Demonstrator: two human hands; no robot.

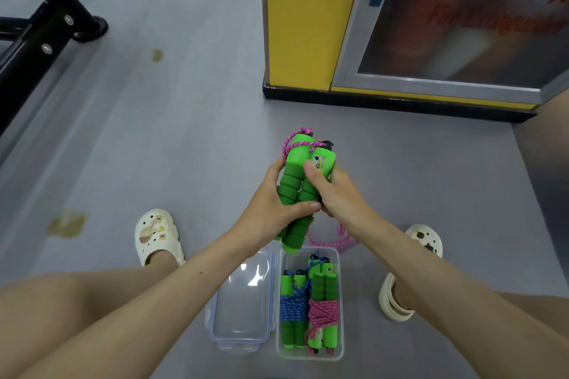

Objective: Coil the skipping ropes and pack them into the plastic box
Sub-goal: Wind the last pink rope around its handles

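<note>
Two green foam handles [295,188] of a pink skipping rope are held side by side above the floor. My left hand [271,209] grips their lower part and my right hand [335,194] grips them from the right, thumb on the upper end. The pink rope [334,238] loops at the handle tops and hangs down behind my right wrist. Below, a clear plastic box [340,317] holds two coiled ropes: a blue-wound one [294,311] on the left and a pink-wound one [323,311] on the right.
The box's clear lid [243,301] lies on the grey floor just left of the box. My feet in white clogs [157,237] stand either side. A yellow pillar [301,24] and a glass cabinet door stand ahead; a black metal frame [46,28] is far left.
</note>
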